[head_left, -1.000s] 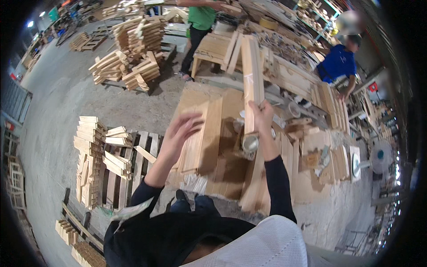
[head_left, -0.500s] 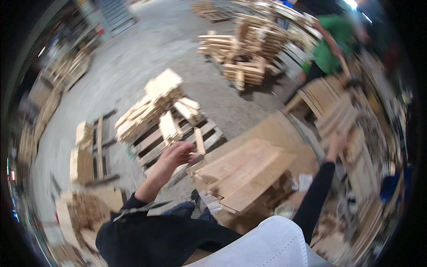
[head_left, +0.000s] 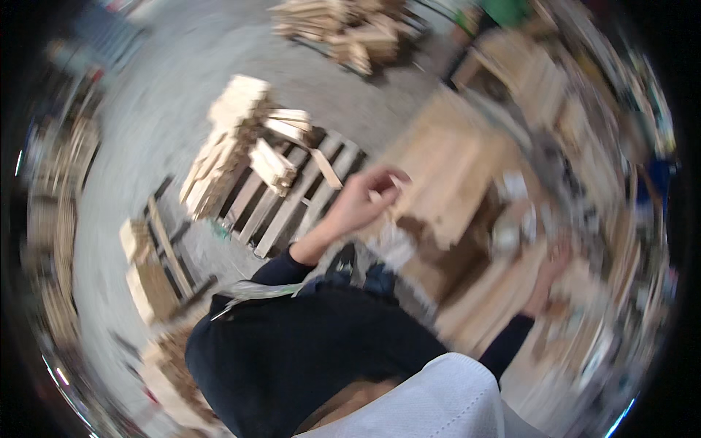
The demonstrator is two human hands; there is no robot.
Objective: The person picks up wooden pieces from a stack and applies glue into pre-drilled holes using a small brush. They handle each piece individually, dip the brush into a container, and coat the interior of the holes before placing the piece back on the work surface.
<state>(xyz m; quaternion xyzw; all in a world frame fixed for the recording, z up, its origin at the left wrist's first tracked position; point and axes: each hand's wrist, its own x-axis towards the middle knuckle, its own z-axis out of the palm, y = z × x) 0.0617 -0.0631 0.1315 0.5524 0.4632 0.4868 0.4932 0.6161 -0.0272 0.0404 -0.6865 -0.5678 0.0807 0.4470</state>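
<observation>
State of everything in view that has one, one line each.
left hand: half curled, nothing visibly held
right hand: blurred; grip unclear
wide boards: lying flat, blurred
pallet: on the floor, partly loaded
wood stack: piled high, edges uneven
single slat: lying loose on pallet

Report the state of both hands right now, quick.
Left hand: open, fingers loosely curled, nothing clearly held.
Right hand: too blurred to tell whether it is open, closed or holding anything.
</observation>
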